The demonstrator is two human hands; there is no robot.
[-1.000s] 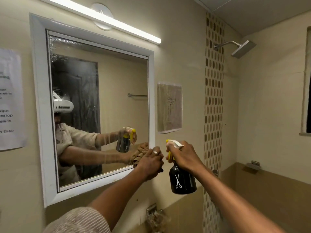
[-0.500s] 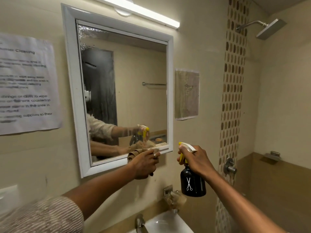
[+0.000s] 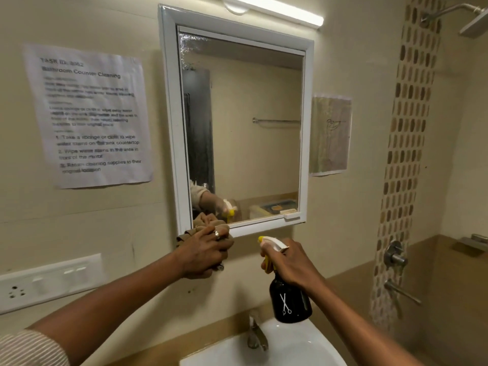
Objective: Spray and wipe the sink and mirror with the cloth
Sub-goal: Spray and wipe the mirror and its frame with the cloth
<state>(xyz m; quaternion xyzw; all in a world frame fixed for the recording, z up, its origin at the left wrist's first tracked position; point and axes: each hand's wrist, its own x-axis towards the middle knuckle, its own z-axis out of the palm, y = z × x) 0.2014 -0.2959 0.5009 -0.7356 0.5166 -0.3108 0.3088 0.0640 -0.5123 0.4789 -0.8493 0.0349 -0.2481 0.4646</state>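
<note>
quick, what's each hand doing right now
Left hand: closed on the brown cloth at the mirror's bottom corner.
Right hand: closed around the spray bottle.

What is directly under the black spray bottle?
Below the spray bottle is the white sink, with the faucet left of it. The drain is out of frame.

Left hand (image 3: 204, 253) presses cloth (image 3: 200, 229) at mirror (image 3: 237, 128) corner — right hand (image 3: 287, 262) grips spray bottle (image 3: 289, 299).

Both arms reach forward, 2 hands raised side by side: left hand (image 3: 204, 253) clenched in a fist, right hand (image 3: 289, 264) wrapped closed, knuckles up.
</note>
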